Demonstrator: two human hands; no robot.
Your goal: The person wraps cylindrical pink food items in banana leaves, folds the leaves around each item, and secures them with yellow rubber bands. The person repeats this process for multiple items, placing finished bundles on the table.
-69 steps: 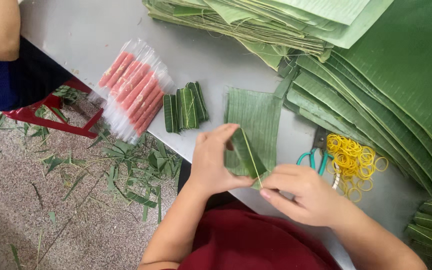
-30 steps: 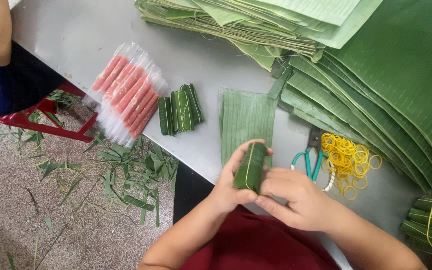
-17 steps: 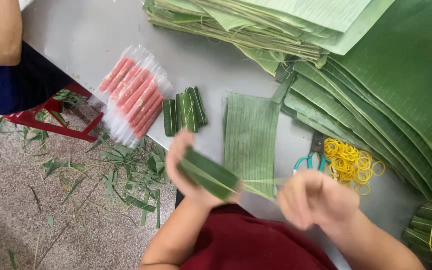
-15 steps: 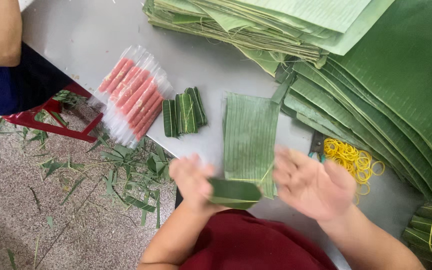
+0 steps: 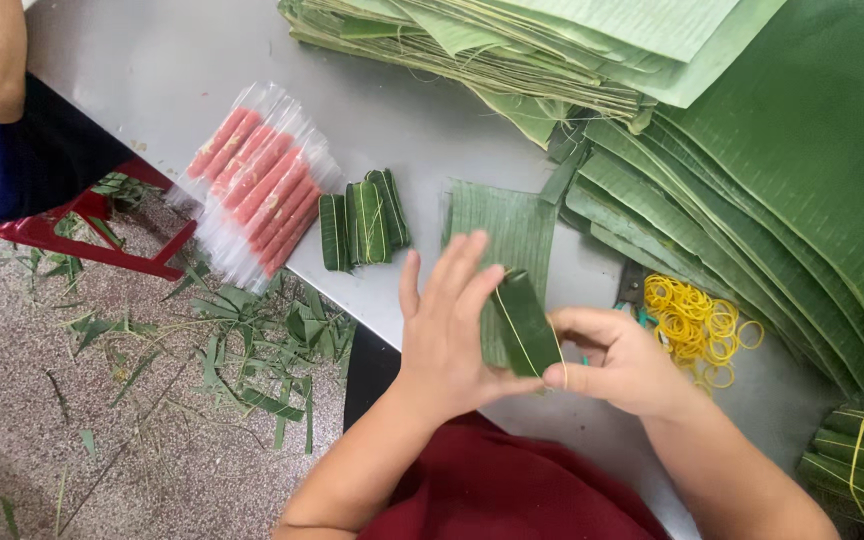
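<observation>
Leaf-wrapped roll [image 5: 524,325] with yellow band pinched in right hand [image 5: 624,362], left hand [image 5: 449,330] fingers spread flat against it, over cut leaf [image 5: 507,225], rubber bands [image 5: 697,325] beside, grey table [image 5: 152,80].

clear plastic sleeves of pink-red sausages [image 5: 255,185] at the table's left edge — beside three leaf-wrapped bundles [image 5: 363,218]
</observation>
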